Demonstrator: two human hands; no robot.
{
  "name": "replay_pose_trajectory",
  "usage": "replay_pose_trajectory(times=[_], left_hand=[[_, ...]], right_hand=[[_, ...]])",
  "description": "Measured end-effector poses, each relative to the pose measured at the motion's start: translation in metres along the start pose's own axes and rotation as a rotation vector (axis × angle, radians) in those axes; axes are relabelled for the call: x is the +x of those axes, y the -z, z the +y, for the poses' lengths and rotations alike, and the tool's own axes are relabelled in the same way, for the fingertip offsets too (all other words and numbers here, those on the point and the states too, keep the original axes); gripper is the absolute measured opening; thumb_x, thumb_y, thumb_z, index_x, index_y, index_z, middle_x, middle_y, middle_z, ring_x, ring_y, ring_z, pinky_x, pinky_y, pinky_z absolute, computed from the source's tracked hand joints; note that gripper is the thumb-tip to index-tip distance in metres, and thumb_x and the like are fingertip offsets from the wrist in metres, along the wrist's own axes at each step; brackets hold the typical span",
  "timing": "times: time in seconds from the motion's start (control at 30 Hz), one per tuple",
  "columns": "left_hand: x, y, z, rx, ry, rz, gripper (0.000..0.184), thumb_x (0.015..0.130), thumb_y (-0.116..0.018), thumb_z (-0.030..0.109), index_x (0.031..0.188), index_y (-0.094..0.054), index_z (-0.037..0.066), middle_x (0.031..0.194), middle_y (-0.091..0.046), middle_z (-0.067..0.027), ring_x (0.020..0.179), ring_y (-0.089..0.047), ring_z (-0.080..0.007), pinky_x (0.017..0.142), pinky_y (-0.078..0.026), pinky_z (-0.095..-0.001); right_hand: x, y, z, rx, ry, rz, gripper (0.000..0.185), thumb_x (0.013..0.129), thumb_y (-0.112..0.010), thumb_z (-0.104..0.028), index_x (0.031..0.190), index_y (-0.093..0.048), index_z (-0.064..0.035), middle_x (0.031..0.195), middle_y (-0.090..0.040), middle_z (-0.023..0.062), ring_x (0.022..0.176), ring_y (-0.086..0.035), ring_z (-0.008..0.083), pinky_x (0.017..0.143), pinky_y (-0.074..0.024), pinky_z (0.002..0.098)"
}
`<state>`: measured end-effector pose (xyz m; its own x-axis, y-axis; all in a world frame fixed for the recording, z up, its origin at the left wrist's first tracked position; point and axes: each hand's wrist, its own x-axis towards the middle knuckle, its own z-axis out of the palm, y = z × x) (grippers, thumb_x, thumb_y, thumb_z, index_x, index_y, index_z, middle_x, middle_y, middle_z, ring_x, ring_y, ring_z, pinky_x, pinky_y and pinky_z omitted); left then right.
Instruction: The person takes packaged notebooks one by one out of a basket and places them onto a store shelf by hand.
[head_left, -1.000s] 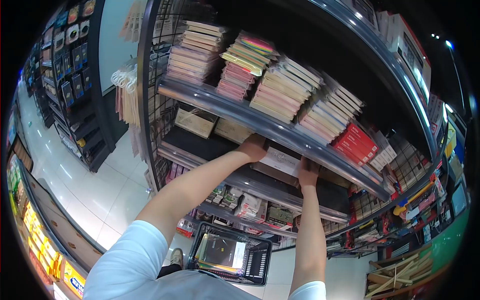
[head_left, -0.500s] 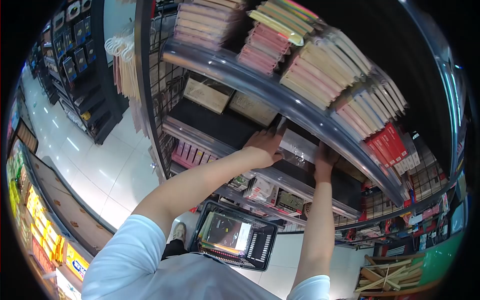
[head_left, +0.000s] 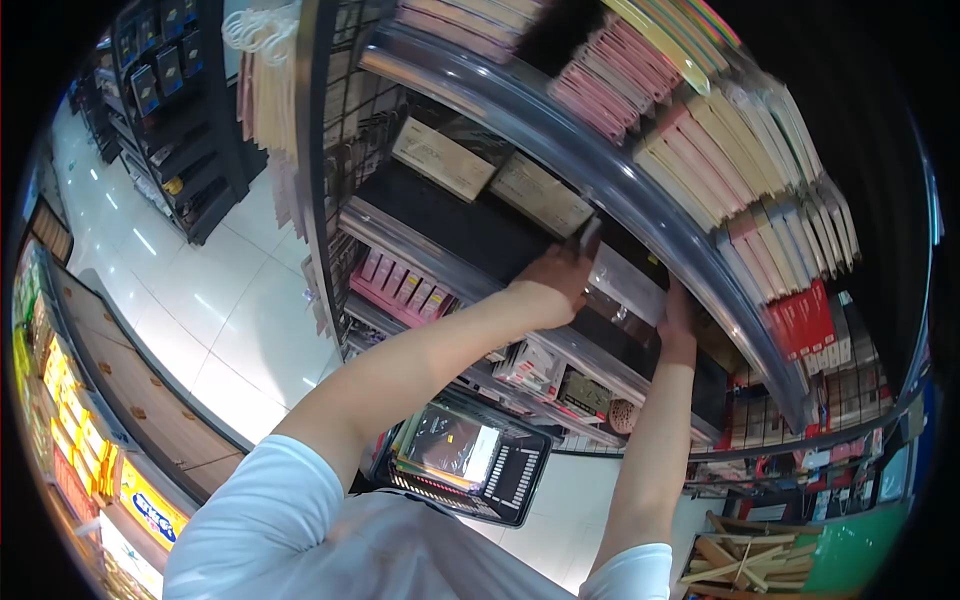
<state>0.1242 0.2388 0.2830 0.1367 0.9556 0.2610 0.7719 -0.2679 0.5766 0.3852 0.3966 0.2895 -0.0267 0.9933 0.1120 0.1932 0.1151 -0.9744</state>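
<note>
Both my hands reach into the middle shelf, around a flat box with a shiny pale front (head_left: 628, 280) and a dark top. My left hand (head_left: 560, 277) grips its left end, the fingertips partly hidden behind the corner. At the right end, my right hand (head_left: 678, 318) is closed against the side, most of its fingers out of sight. Left of this box stand two cream-fronted boxes, one nearer (head_left: 543, 195) and one farther left (head_left: 446, 158).
Notebooks in stacks (head_left: 615, 78) fill the shelf above, whose curved clear front edge (head_left: 560, 150) overhangs my hands. Pink boxes (head_left: 400, 290) sit on the shelf below. A black shopping basket (head_left: 520, 480) holding flat packets (head_left: 450, 450) is on the tiled floor (head_left: 200, 330).
My view has shifted, so the shelves sit further right and the upper ones higher. Both hands remain at the box's ends, and more of its dark top shows.
</note>
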Motion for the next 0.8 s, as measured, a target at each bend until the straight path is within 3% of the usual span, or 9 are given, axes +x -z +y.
replay_pose_trajectory(times=[0.07, 0.1, 0.33, 0.43, 0.53, 0.57, 0.67, 0.73, 0.8], left_hand=[[-0.004, 0.011, 0.002, -0.032, 0.036, -0.017, 0.097, 0.087, -0.071, 0.023, 0.156, -0.007, -0.002, 0.150, -0.036, -0.0302, 0.134, -0.042, -0.0452, 0.114, -0.038, -0.0443], [-0.003, 0.002, -0.001, -0.005, -0.008, 0.077, 0.096, 0.084, -0.074, 0.019, 0.154, -0.014, -0.004, 0.146, -0.038, -0.0332, 0.131, -0.045, -0.0451, 0.111, -0.041, -0.0445], [-0.005, 0.010, 0.004, -0.038, 0.003, 0.055, 0.098, 0.084, -0.074, 0.017, 0.155, -0.009, -0.002, 0.146, -0.038, -0.0323, 0.132, -0.045, -0.0455, 0.111, -0.042, -0.0450], [-0.006, 0.012, 0.003, -0.065, 0.035, 0.023, 0.100, 0.085, -0.073, 0.022, 0.157, -0.006, 0.003, 0.146, -0.041, -0.0306, 0.134, -0.041, -0.0473, 0.114, -0.038, -0.0457], [-0.003, 0.007, -0.001, -0.073, 0.023, 0.044, 0.100, 0.085, -0.072, 0.023, 0.157, -0.006, 0.003, 0.147, -0.040, -0.0302, 0.134, -0.042, -0.0465, 0.114, -0.038, -0.0457], [-0.004, 0.009, 0.000, -0.068, 0.028, 0.049, 0.100, 0.084, -0.072, 0.023, 0.157, -0.006, 0.003, 0.146, -0.041, -0.0302, 0.134, -0.043, -0.0462, 0.113, -0.039, -0.0458], [-0.005, 0.011, 0.002, -0.055, 0.034, 0.053, 0.100, 0.083, -0.073, 0.025, 0.157, -0.008, 0.002, 0.144, -0.044, -0.0304, 0.133, -0.043, -0.0456, 0.112, -0.040, -0.0457], [-0.005, 0.010, 0.001, -0.045, 0.032, 0.045, 0.100, 0.083, -0.073, 0.027, 0.157, -0.010, 0.002, 0.141, -0.047, -0.0307, 0.133, -0.043, -0.0454, 0.111, -0.041, -0.0452], [-0.003, 0.014, 0.003, -0.052, 0.045, 0.005, 0.102, 0.080, -0.075, 0.024, 0.157, -0.012, 0.002, 0.145, -0.043, -0.0287, 0.131, -0.046, -0.0457, 0.110, -0.042, -0.0458]], right_hand=[[0.010, -0.002, 0.005, -0.105, 0.048, 0.016, 0.076, 0.098, -0.063, -0.040, 0.156, -0.028, -0.0049, 0.159, -0.032, 0.0098, 0.143, -0.035, 0.0205, 0.115, -0.0311, 0.0358], [0.019, 0.001, 0.014, -0.189, 0.074, 0.016, 0.078, 0.098, -0.063, -0.041, 0.157, -0.028, -0.0048, 0.160, -0.031, 0.0099, 0.143, -0.034, 0.0205, 0.116, -0.0300, 0.0355], [-0.013, -0.014, -0.010, -0.389, 0.114, 0.168, 0.067, 0.100, -0.056, -0.040, 0.153, -0.035, -0.0055, 0.157, -0.037, 0.0133, 0.144, -0.033, 0.0284, 0.117, -0.0271, 0.0377], [-0.015, -0.009, -0.016, -0.420, 0.052, 0.190, 0.083, 0.096, -0.065, -0.044, 0.157, -0.026, -0.0025, 0.161, -0.029, 0.0122, 0.146, -0.029, 0.0232, 0.117, -0.0245, 0.0337], [-0.042, -0.006, -0.017, -0.525, 0.293, 0.231, 0.075, 0.096, -0.065, -0.041, 0.152, -0.036, -0.0006, 0.154, -0.043, 0.0143, 0.141, -0.039, 0.0242, 0.115, -0.0277, 0.0338], [-0.065, -0.010, -0.026, -0.603, 0.386, 0.271, 0.061, 0.096, -0.066, -0.034, 0.142, -0.049, 0.0026, 0.143, -0.055, 0.0144, 0.131, -0.051, 0.0252, 0.111, -0.0343, 0.0341], [-0.127, -0.009, -0.039, -0.257, 0.315, 0.219, 0.042, 0.100, -0.061, -0.022, 0.134, -0.057, 0.0028, 0.131, -0.063, 0.0152, 0.120, -0.060, 0.0263, 0.105, -0.0438, 0.0366], [-0.163, -0.009, -0.032, 0.021, 0.277, 0.272, 0.032, 0.100, -0.061, -0.016, 0.125, -0.062, 0.0047, 0.115, -0.069, 0.0100, 0.102, -0.067, 0.0178, 0.089, -0.0516, 0.0279], [-0.212, 0.000, -0.038, 0.066, 0.154, 0.160, 0.028, 0.103, -0.055, -0.015, 0.122, -0.064, 0.0025, 0.119, -0.067, 0.0115, 0.102, -0.068, 0.0157, 0.083, -0.0561, 0.0273]])
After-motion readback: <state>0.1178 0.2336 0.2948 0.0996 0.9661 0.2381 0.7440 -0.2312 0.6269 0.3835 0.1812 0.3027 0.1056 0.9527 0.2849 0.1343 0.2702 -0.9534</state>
